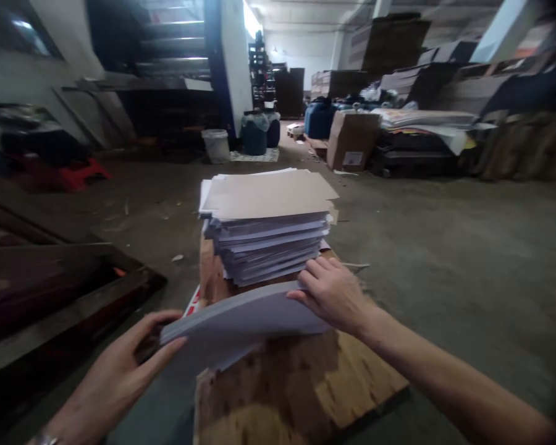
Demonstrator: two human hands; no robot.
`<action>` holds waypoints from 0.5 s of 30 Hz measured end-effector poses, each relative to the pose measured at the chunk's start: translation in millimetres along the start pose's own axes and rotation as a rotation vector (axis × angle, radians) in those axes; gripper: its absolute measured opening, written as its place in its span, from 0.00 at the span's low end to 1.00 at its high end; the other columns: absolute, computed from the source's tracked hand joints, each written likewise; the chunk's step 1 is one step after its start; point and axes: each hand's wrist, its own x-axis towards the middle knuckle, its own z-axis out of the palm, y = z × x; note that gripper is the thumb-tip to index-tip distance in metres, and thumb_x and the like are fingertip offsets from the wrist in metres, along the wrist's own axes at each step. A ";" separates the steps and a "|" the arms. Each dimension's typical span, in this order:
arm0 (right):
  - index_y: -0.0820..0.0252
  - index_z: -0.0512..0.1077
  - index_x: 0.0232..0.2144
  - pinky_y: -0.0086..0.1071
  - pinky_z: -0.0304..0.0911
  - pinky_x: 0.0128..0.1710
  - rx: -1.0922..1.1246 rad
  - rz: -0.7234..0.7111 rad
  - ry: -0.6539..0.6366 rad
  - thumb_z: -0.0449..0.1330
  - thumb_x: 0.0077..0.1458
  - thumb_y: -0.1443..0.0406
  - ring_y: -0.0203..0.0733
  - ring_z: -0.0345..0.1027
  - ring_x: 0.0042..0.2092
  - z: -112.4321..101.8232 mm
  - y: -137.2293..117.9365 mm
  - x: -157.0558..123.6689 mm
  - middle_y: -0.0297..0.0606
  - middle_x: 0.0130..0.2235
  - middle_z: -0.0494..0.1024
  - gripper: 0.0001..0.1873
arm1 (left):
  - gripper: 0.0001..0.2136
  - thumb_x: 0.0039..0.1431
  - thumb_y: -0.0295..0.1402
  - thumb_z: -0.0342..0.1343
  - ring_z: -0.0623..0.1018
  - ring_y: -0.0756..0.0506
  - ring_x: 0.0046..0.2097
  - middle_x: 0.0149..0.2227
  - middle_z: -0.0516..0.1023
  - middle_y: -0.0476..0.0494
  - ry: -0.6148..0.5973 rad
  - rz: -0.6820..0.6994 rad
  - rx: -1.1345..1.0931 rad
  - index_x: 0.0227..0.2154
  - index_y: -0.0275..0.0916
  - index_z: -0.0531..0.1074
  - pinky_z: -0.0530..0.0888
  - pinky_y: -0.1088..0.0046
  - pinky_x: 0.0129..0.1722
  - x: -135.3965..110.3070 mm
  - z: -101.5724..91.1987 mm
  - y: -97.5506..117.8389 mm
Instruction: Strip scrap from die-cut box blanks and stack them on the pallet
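Between my two hands is a stack of white cardboard sheets (254, 315), tilted up on edge and bowed a little. My left hand (130, 364) grips its left end, thumb on the near face and fingers behind. At the upper right corner my right hand (331, 287) is closed over the edge. Just beyond stands a taller pile of cut cardboard sheets (269, 198), brown on top with white edges below. That pile rests on a wooden board (301, 395), which reaches under the held stack toward me.
On the left lies a dark metal frame (74, 296), with a red stool (83, 173) behind it. A white bucket (216, 146) and a blue barrel (254, 133) stand near a large machine (167, 55). Farther right are a cardboard box (353, 141) and stacked sheets (426, 120).
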 end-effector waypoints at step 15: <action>0.63 0.70 0.28 0.34 0.40 0.28 -0.014 0.047 -0.010 0.46 0.66 0.45 0.41 0.65 0.30 0.3 38.2 25.1 0.39 0.31 0.75 0.29 | 0.29 0.68 0.45 0.26 0.76 0.44 0.39 0.37 0.72 0.47 -0.008 0.661 1.135 0.45 0.32 0.69 0.64 0.73 0.29 83.8 7.0 76.0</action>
